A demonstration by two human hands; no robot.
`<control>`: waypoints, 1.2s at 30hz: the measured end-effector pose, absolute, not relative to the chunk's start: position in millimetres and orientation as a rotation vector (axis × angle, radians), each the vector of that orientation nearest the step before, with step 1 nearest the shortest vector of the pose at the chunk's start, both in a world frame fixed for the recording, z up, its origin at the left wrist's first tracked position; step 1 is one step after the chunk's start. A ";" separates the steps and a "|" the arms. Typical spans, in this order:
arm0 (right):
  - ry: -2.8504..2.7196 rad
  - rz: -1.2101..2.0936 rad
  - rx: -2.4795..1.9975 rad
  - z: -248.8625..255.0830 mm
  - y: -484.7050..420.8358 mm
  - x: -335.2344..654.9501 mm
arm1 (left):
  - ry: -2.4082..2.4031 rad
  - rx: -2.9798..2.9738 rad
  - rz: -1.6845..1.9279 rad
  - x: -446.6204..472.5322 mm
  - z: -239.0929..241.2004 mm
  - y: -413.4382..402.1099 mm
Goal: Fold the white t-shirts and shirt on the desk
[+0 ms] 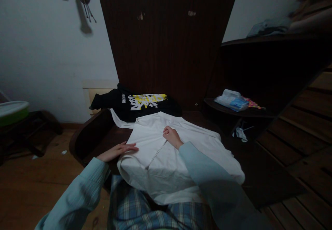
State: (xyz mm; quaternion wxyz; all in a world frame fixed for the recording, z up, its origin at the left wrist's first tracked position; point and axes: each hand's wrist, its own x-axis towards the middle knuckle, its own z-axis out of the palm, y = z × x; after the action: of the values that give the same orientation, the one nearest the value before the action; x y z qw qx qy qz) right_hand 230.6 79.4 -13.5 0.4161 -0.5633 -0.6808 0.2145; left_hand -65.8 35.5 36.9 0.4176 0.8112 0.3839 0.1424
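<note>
White cotton-like top [164,164] lies directly beneath both my hands on the dark wooden bench [79,136], long axis slanting from far left to near right, a sleeve-like strip [119,120] pointing far left. My right hand [172,136] pinches its middle; my left hand [119,150] rests loosely, fingers extended, at its left edge.

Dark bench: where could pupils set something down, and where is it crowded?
Bare wood lies between curved armrest and white garment; right of that garment, too dark to judge. Crowded: middle, with left hand, right hand, black garment behind.
</note>
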 end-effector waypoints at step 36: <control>-1.390 0.626 -2.044 14.2 124.9 361.9 | 1.967 2.149 0.698 62.3 30.0 158.3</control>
State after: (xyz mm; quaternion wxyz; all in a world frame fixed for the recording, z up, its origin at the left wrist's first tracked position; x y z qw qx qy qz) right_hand 361.9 124.9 14.2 0.2914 -0.7668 -0.5215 0.2348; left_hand 62.3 158.3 30.0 0.0729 0.7155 0.6548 0.2324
